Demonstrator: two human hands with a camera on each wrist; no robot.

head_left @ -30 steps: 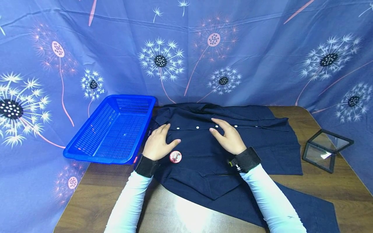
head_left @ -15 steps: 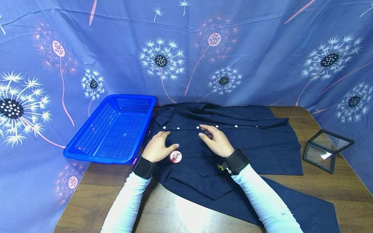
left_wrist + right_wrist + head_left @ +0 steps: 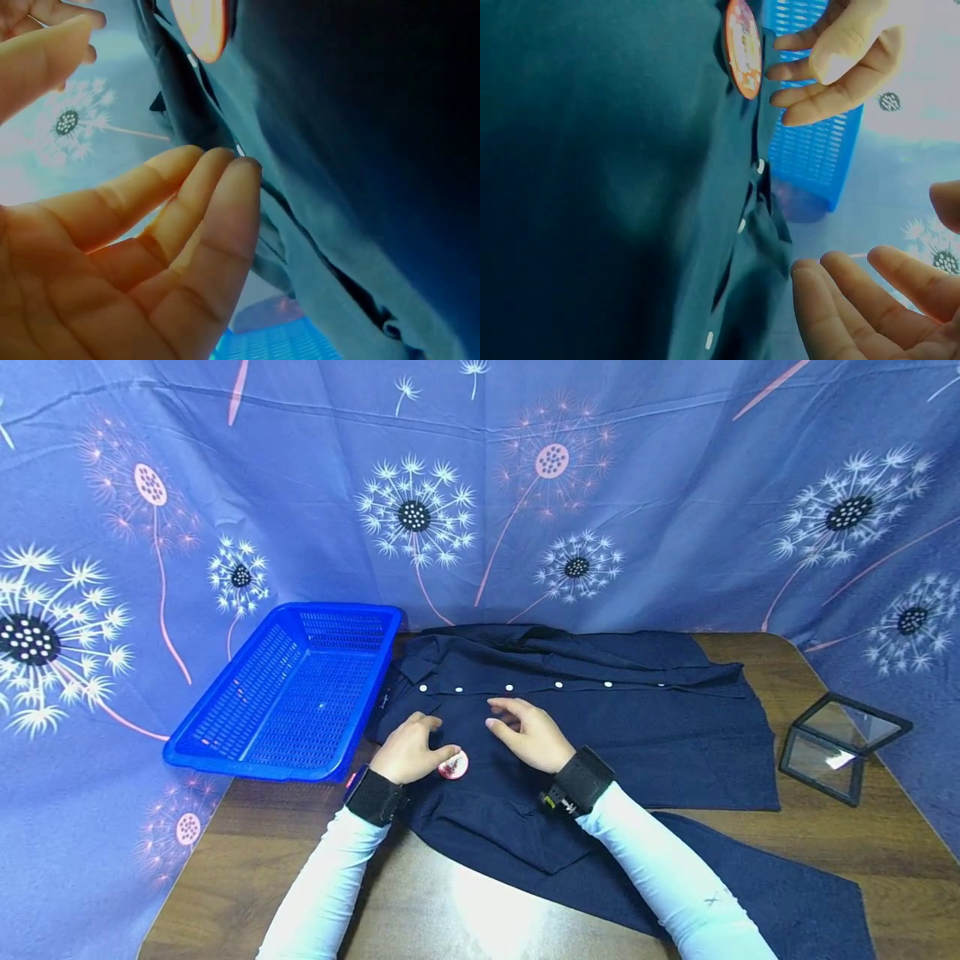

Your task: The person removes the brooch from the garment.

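A dark navy shirt [image 3: 637, 735] with white buttons lies spread over the table. On its chest sits a small round badge [image 3: 454, 767] with a red rim and a printed face, seen from the side in the right wrist view. My left hand [image 3: 407, 750] is just left of the badge, fingers loosely bent, its thumb overlapping the badge's upper edge in the head view. To the right of the badge my right hand [image 3: 531, 735] hovers over the shirt, fingers relaxed and thumb apart. Neither hand holds anything.
A blue perforated plastic basket [image 3: 360, 693] stands at the left, beside the shirt's collar. At the right a black hinged frame with clear panes [image 3: 825, 772] stands unfolded on the wooden table [image 3: 255, 852]. A blue dandelion-print cloth [image 3: 480, 485] hangs behind.
My right hand has moved left and toward me, closer to the badge. My left hand has dropped slightly, its thumb now over the badge's edge. Shirt and badge have stayed put.
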